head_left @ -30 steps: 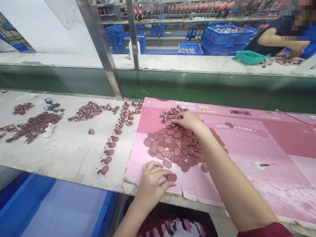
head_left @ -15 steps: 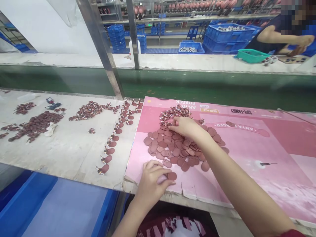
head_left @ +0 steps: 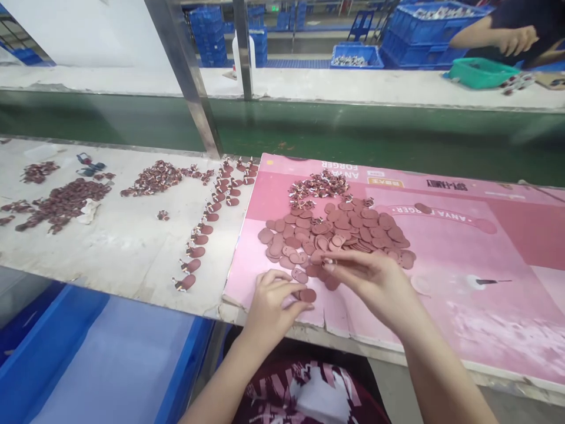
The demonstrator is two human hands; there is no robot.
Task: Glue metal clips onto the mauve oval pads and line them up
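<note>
At lower centre, the left hand (head_left: 271, 300) pins a single brown oval piece (head_left: 308, 295) flat on the pink board (head_left: 463, 277), likely steadying it. The right hand (head_left: 375, 282), just beside, pinches a small part (head_left: 327, 259) over the oval pile (head_left: 335, 235), fingers pressed together.

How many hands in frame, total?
3. Left hand at the near edge of the pink sheet, touching a brown oval piece; right hand just right of it. A co-worker's hand top right; their other isn't visible.

Bare forearms, no sleeves showing; dark maroon top (head_left: 309, 391) with pink-white print
</note>
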